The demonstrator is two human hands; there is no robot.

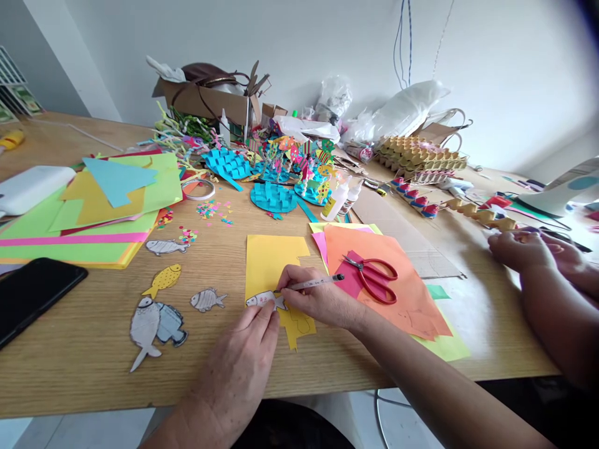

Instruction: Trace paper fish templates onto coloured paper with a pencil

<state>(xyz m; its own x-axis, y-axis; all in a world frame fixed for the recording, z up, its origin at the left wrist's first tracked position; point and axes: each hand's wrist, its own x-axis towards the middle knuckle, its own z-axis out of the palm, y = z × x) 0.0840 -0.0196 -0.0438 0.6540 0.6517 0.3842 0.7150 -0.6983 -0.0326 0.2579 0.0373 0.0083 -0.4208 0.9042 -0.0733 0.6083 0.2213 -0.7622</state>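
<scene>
A yellow paper sheet (pixel 271 255) with stepped cut edges lies on the table before me. On it rests a white paper fish (pixel 259 299) with pinkish marks. The fingertips of my left hand (pixel 248 349) press the fish flat, fingers stretched and close together. My right hand (pixel 309 298) is closed around a slim grey pen (pixel 318 282), its tip hidden at the fish's edge. A drawn outline shows lower on the sheet. To the left lie a yellow paper fish (pixel 165 280), a striped fish (pixel 208 299) and several other fish cutouts.
Red-handled scissors (pixel 380 280) lie on orange paper (pixel 416 312) to the right. A phone (pixel 37 296) and stacked coloured paper (pixel 116 243) are at left. Glue bottles (pixel 336 199), blue paper crafts (pixel 274 196) and egg trays (pixel 416 156) stand behind. Another person's hands (pixel 528 249) are at right.
</scene>
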